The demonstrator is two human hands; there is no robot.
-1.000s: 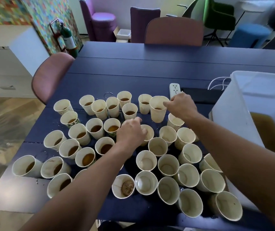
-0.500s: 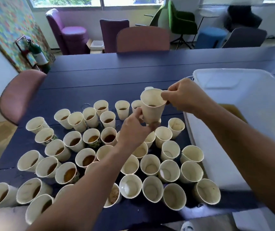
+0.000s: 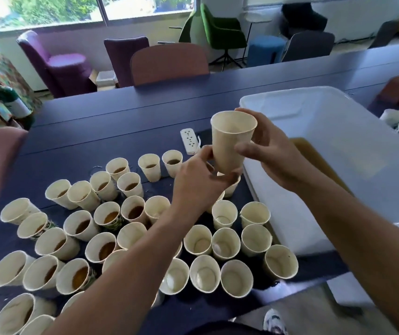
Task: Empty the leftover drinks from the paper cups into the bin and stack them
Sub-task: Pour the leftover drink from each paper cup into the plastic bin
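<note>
Between our fingers: a paper cup (image 3: 229, 141), upright, gripped by right hand (image 3: 269, 147); left hand (image 3: 199, 176) pinches its base.
Spill risk: tipping short of the bin (image 3: 338, 151) wets the table (image 3: 121, 122).

Matt paper cup (image 3: 229, 141), smooth white plastic bin (image 3: 338, 151).

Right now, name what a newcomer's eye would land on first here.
First, the cup held upright in mid-air by both hands, right hand round its side, left hand at its base, beside the white bin. Then the crowd of cups on the blue table, those on the left holding brown drink. Brown liquid pools in the bin.
</note>
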